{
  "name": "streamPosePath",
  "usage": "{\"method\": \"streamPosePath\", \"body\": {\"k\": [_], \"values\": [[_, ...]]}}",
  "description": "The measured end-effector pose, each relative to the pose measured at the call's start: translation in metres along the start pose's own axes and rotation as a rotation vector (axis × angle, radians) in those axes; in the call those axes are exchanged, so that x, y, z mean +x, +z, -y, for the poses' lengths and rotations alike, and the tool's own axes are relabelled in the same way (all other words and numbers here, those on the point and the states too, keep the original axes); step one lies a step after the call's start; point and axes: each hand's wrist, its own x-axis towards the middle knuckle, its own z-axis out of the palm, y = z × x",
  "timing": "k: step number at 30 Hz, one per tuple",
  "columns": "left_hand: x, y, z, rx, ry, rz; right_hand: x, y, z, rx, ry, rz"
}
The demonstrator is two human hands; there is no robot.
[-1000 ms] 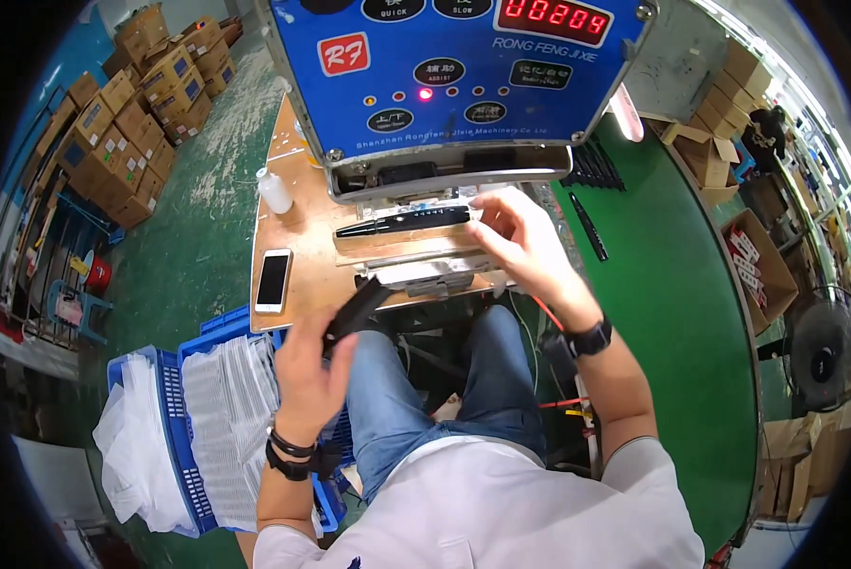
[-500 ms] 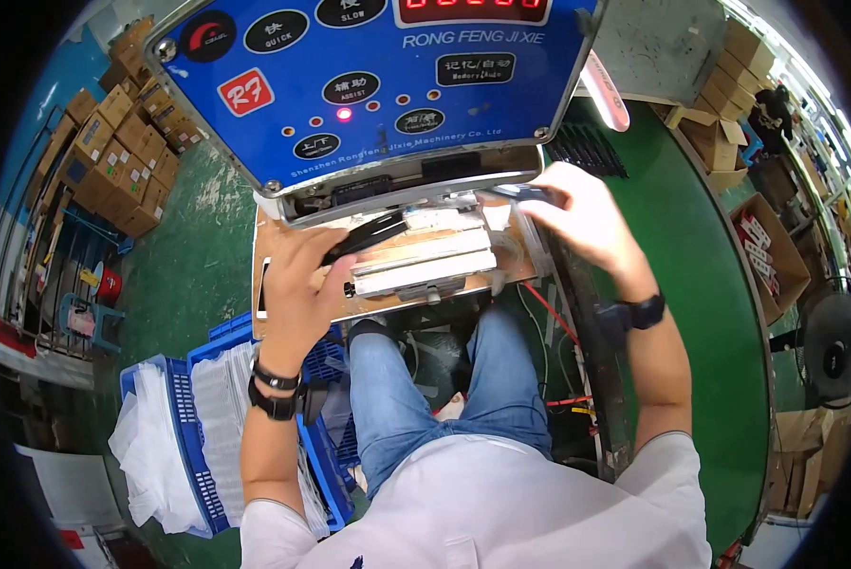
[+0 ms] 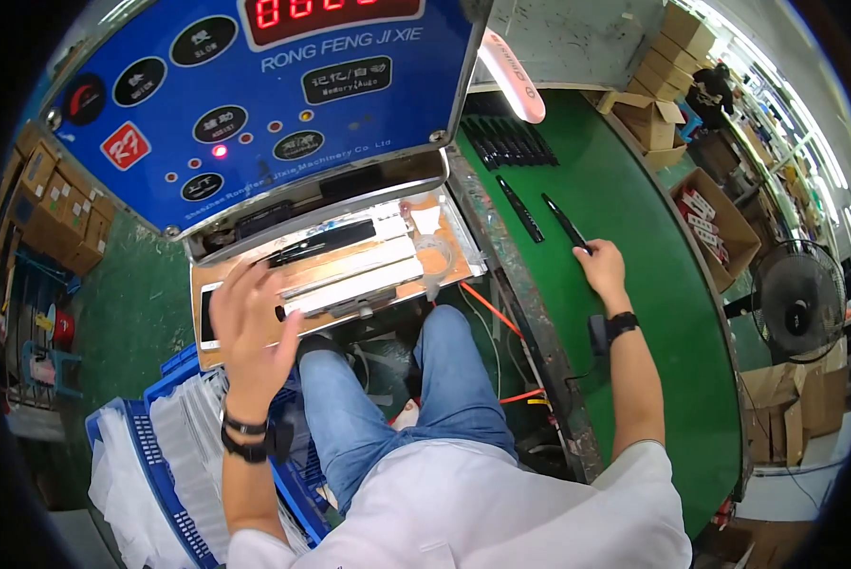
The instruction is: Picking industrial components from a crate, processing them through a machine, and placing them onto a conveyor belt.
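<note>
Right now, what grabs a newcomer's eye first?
The big blue control panel fills the top, its red display lit. Below it the left hand rests on the wooden work plate. The right hand touches a black stick on the green belt.

Glossy panel, matt belt, bare wood and dull metal

The machine's blue control panel point(image 3: 255, 104) looks like glossy painted metal; its tray point(image 3: 350, 261) under it is bright, smooth metal over a wooden board point(image 3: 226, 318) with a bare, matt face. The green conveyor belt point(image 3: 663, 284) is matt and smooth, its metal edge rail point(image 3: 501, 247) dull and scuffed. The black strip point(image 3: 566, 221) at the right hand point(image 3: 601, 268) seems smooth plastic. The blue crate point(image 3: 160, 474) is ribbed plastic; the jeans point(image 3: 435, 398) are soft cloth.
</note>
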Motion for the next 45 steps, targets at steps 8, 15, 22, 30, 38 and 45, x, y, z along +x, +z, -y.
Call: {"method": "streamPosePath", "body": {"k": [8, 15, 22, 30, 38, 45], "values": [[-0.233, -0.088, 0.08, 0.353, -0.691, -0.096, 0.018, 0.041, 0.043, 0.067, -0.164, 0.062], [-0.415, -0.119, 0.075, 0.498, -1.187, 0.077, 0.065, 0.057, -0.011, 0.193, -0.226, 0.256], [-0.413, -0.107, 0.065, 0.399, -1.352, 0.123, 0.089, 0.045, -0.004, 0.102, -0.279, 0.299], [-0.425, -0.106, 0.074, 0.27, -1.343, 0.11, -0.006, -0.009, 0.158, 0.329, -0.353, 0.495], [-0.433, -0.126, 0.093, 0.181, -1.222, 0.028, -0.023, -0.005, 0.181, 0.348, -0.459, 0.559], [-0.472, -0.297, 0.204, 0.261, -1.495, -0.135, -0.022, -0.009, 0.182, 0.394, -0.476, 0.561]]}}
